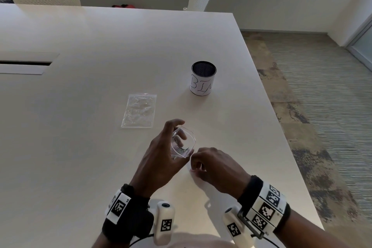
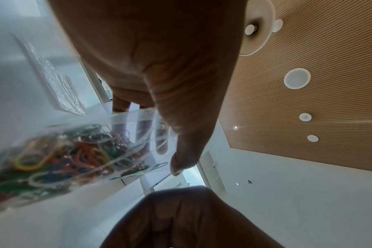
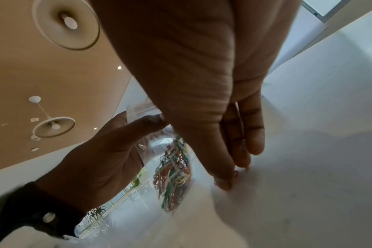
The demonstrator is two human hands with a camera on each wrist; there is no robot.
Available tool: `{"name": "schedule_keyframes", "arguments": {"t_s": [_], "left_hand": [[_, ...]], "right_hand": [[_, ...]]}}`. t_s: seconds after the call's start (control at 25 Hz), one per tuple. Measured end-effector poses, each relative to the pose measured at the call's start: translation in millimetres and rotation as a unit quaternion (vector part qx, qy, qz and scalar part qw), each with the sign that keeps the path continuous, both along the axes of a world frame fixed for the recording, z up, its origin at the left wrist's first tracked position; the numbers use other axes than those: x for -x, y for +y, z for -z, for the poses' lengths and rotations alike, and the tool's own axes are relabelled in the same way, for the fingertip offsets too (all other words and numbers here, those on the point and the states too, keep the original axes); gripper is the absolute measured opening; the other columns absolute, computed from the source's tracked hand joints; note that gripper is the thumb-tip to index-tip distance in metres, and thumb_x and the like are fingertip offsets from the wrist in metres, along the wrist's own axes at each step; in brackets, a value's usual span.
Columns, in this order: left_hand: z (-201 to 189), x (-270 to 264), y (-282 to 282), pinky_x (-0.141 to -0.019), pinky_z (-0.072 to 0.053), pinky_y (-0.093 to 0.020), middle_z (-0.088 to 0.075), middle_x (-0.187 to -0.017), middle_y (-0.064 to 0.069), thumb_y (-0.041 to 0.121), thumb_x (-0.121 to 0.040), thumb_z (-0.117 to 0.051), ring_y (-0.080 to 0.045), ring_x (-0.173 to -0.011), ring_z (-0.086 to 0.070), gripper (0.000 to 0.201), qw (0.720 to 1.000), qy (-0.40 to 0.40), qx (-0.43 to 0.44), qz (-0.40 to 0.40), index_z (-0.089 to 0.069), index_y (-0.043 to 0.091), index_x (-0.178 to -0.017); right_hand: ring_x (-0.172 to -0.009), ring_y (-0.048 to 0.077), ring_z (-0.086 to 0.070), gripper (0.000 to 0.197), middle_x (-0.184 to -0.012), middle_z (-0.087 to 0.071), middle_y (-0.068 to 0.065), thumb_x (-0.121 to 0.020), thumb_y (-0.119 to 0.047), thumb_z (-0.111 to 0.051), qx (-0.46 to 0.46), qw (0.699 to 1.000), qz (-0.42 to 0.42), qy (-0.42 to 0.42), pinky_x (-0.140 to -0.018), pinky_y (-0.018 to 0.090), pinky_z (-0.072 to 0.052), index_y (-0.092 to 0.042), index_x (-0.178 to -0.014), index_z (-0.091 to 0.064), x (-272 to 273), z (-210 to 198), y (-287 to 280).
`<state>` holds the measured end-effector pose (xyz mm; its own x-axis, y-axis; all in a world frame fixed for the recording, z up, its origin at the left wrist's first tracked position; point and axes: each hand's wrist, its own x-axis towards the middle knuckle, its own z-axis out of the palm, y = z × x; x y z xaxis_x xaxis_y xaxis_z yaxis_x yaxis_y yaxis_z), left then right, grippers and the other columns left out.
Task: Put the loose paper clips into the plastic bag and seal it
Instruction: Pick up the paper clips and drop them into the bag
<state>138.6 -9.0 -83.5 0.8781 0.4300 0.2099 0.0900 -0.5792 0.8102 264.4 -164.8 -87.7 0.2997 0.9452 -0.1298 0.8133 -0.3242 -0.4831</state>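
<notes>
Inside left hand's [image 2: 159, 67] bag [image 2: 121, 127], wrist-view-only colours.

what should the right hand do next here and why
Probably lift the right hand to the open mouth of the clear plastic bag and drop in what it pinches. The left hand holds that bag open above the white table, coloured paper clips already inside; the right fingers pinch at the tabletop.

Clear plastic bag [image 2: 125, 127] of coloured paper clips [image 2: 74, 157], pinched by the left hand [image 2: 159, 67]

The bag's open rim is held between the thumb [image 2: 187, 134] and the fingers [image 2: 142, 132], which are seen through the plastic behind it. The clips are heaped below the fingertips, toward the bag's bottom. A second, flat bag [image 2: 60, 87] is seen beyond the fingers, and knuckles of another hand [image 2: 187, 218] lie beneath the thumb.
</notes>
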Motion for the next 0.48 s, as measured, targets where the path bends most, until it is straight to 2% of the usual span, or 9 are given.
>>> {"name": "schedule_keyframes", "arguments": {"t_s": [0.08,0.24,0.36,0.48], "left_hand": [[0.1,0.3,0.1,-0.075,-0.06,-0.027,-0.062,-0.109,0.015,0.033,-0.084,-0.083,-0.009,-0.096,-0.066,0.071,1.0,0.0,0.001,0.0,-0.04,0.029,-0.14],[1.1,-0.9,0.3,-0.074,-0.062,-0.03,-0.062,-0.108,0.015,0.031,-0.083,-0.083,-0.009,-0.096,-0.066,0.072,1.0,0.0,0.005,0.004,-0.04,0.029,-0.14],[1.9,-1.9,1.1,-0.074,-0.062,-0.03,-0.061,-0.108,0.017,0.031,-0.084,-0.083,-0.008,-0.096,-0.065,0.071,1.0,-0.003,0.001,0.005,-0.04,0.03,-0.14],[2.8,-2.5,1.7,-0.074,-0.062,-0.028,-0.061,-0.108,0.016,0.03,-0.084,-0.084,-0.008,-0.096,-0.065,0.073,1.0,-0.001,-0.008,0.004,-0.039,0.029,-0.141]], "right_hand": [[-0.082,0.015,-0.065,0.005,-0.095,-0.07,-0.004,-0.095,-0.019,-0.068,0.01,1.0,0.001,-0.009,-0.07,0.03,-0.054,-0.024,-0.095,-0.067,1.7,-0.1,2.7],[-0.088,0.019,-0.067,0.013,-0.102,-0.071,-0.002,-0.095,-0.017,-0.065,0.057,0.998,-0.007,0.0,-0.075,0.033,-0.055,-0.021,-0.108,-0.064,3.1,-4.2,6.1],[-0.087,0.024,-0.064,0.01,-0.1,-0.068,0.003,-0.092,-0.015,-0.064,0.091,0.996,-0.019,-0.017,-0.077,0.039,-0.055,-0.019,-0.101,-0.066,5.2,-6.6,5.6],[-0.09,0.023,-0.062,0.008,-0.102,-0.065,0.002,-0.093,-0.02,-0.063,0.103,0.994,-0.03,-0.034,-0.074,0.035,-0.051,-0.018,-0.099,-0.068,7.3,-8.0,3.6]]}}
